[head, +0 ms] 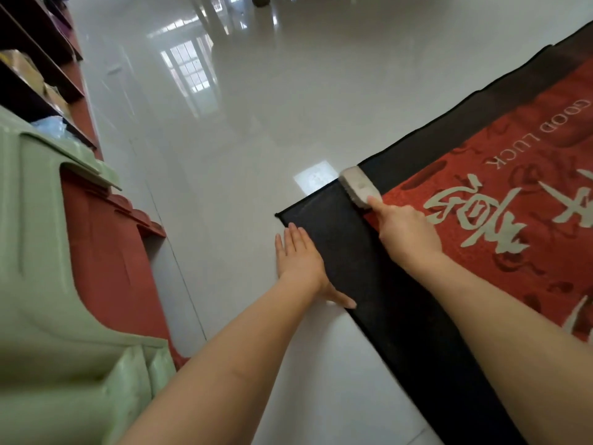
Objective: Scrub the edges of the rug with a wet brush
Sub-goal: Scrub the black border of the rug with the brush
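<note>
A red rug (500,226) with a wide black border and pale lettering lies on the glossy tiled floor, its near corner pointing left. My right hand (407,232) grips a pale grey scrubbing brush (359,186) with the forefinger laid along its back. The brush sits on the black border close to the rug's far edge near the corner. My left hand (301,261) lies flat with straight fingers, pressing partly on the floor and partly on the border's near edge, thumb on the black strip.
Glossy white floor tiles (224,139) stretch ahead and to the left. A pale green plastic piece (48,252) and a red-brown one (109,252) stand close on the left. Dark shelves with clutter (35,75) line the far left.
</note>
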`<state>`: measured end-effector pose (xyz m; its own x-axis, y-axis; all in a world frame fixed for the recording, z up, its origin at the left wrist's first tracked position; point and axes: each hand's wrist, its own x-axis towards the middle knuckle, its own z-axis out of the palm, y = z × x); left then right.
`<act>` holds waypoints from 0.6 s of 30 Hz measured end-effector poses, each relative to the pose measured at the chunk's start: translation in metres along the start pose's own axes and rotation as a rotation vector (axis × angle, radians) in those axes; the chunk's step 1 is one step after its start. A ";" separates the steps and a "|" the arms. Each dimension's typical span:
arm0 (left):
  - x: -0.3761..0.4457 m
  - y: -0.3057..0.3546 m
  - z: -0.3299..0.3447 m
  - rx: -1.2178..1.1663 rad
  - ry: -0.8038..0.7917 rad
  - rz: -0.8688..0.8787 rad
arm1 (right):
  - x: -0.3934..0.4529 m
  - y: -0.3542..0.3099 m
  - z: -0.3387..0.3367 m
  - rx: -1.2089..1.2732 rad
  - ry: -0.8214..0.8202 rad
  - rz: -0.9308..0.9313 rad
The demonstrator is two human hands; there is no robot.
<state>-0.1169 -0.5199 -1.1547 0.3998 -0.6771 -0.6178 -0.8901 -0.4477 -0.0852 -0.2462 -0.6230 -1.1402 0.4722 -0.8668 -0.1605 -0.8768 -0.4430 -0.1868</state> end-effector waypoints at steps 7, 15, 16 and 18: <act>-0.002 -0.004 0.006 -0.043 0.017 0.012 | -0.025 -0.011 0.007 -0.015 -0.077 -0.249; -0.004 -0.007 0.013 -0.113 0.040 0.019 | -0.015 -0.029 0.011 -0.060 -0.037 -0.286; -0.005 -0.008 0.014 -0.124 0.039 0.020 | -0.006 -0.020 0.001 -0.041 0.003 -0.140; -0.006 -0.009 0.016 -0.123 0.049 0.005 | -0.005 -0.020 -0.002 -0.046 0.023 -0.030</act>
<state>-0.1145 -0.5027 -1.1628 0.4081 -0.7063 -0.5785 -0.8600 -0.5101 0.0160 -0.2312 -0.6101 -1.1338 0.4965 -0.8578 -0.1330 -0.8658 -0.4785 -0.1461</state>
